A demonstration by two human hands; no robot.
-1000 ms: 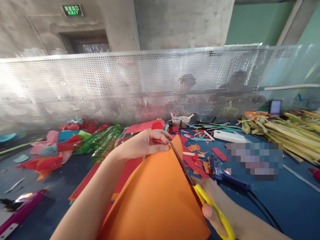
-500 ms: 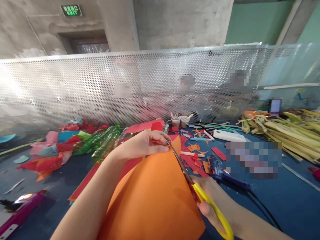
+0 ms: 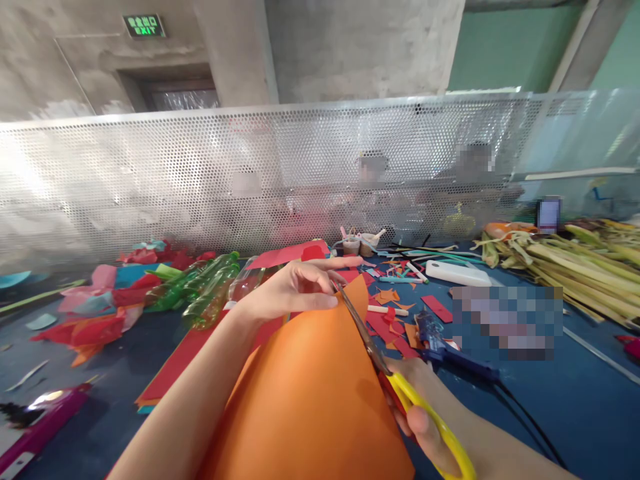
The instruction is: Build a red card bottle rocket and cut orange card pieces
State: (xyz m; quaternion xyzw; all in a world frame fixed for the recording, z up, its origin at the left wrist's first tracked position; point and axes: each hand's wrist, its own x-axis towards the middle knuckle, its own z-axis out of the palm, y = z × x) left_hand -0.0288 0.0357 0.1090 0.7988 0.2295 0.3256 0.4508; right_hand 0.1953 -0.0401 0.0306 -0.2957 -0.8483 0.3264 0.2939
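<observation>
A large sheet of orange paper (image 3: 310,400) curves up in front of me. My left hand (image 3: 295,287) pinches its top edge, thumb on the near face and index finger stretched out to the right; the other fingertips are partly hidden. Yellow-handled scissors (image 3: 407,393) are in my right hand (image 3: 425,427), with the thumb through the yellow loop. Their metal blades lie along the sheet's right side, tips close to my left fingers, and a narrow orange flap stands to the right of the blades.
A blue glue gun (image 3: 450,350) with a black cable lies right of the scissors. Red and orange paper scraps (image 3: 387,293), green bottles (image 3: 215,287), crumpled tissue paper (image 3: 95,320) and dried husks (image 3: 555,267) surround the work. A perforated metal panel (image 3: 300,167) stands behind, people beyond it.
My left index finger has stretched out to the right, away from the paper's edge. The scissors and my right hand have shifted slightly right and down.
</observation>
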